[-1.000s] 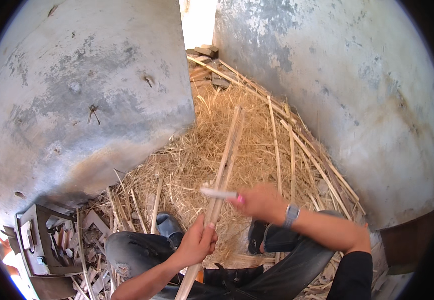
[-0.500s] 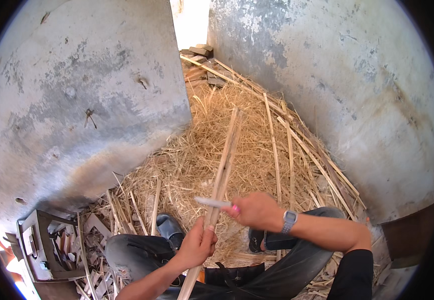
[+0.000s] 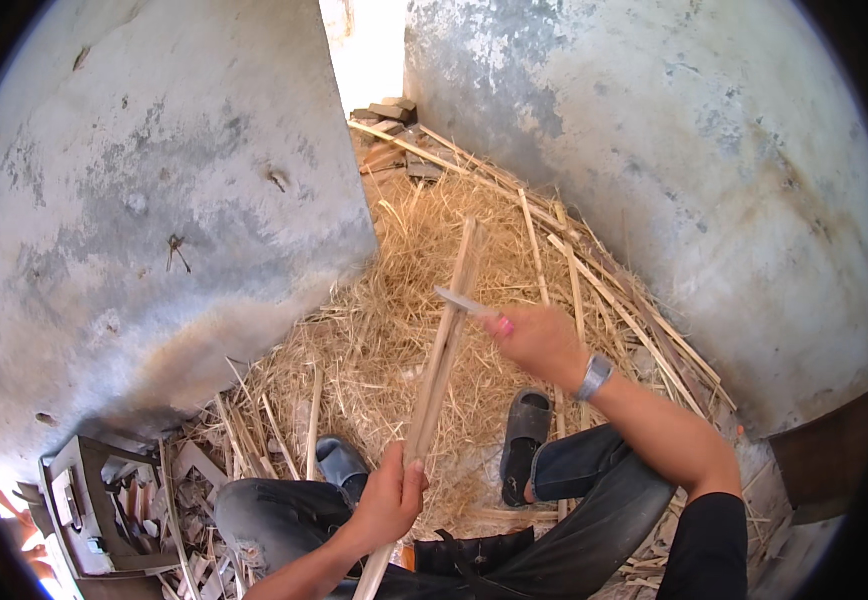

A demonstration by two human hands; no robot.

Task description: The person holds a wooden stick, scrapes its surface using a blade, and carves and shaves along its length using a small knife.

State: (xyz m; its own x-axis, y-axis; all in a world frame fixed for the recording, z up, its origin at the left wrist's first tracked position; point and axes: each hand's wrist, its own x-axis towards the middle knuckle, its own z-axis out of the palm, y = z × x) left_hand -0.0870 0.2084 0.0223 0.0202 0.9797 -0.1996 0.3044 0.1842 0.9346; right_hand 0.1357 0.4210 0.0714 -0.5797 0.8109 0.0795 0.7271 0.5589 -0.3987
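Note:
A long, pale wooden strip [image 3: 437, 385] slants up and away from my lap, with a dark streak along its face. My left hand [image 3: 391, 497] is wrapped round its lower part. In my right hand [image 3: 544, 343] is a knife [image 3: 464, 301] with a pink handle, mostly hidden by the fingers. The blade lies across the upper half of the strip, pointing left; whether its edge bites into the wood cannot be made out. Beneath the strip, a thick layer of wood shavings [image 3: 354, 335] covers the floor between my feet and the walls.
Long thin strips [image 3: 614, 285] lie along the right wall [image 3: 684, 180]. More sticks [image 3: 314, 420] stand near my left foot. A dark box-like frame [image 3: 84, 500] with wood scraps is at lower left. Wood blocks [image 3: 392, 108] are stacked by the bright gap between the walls.
My right hand has moved the knife up along the strip, away from my left hand. My left hand keeps its hold. My right foot shows more fully now.

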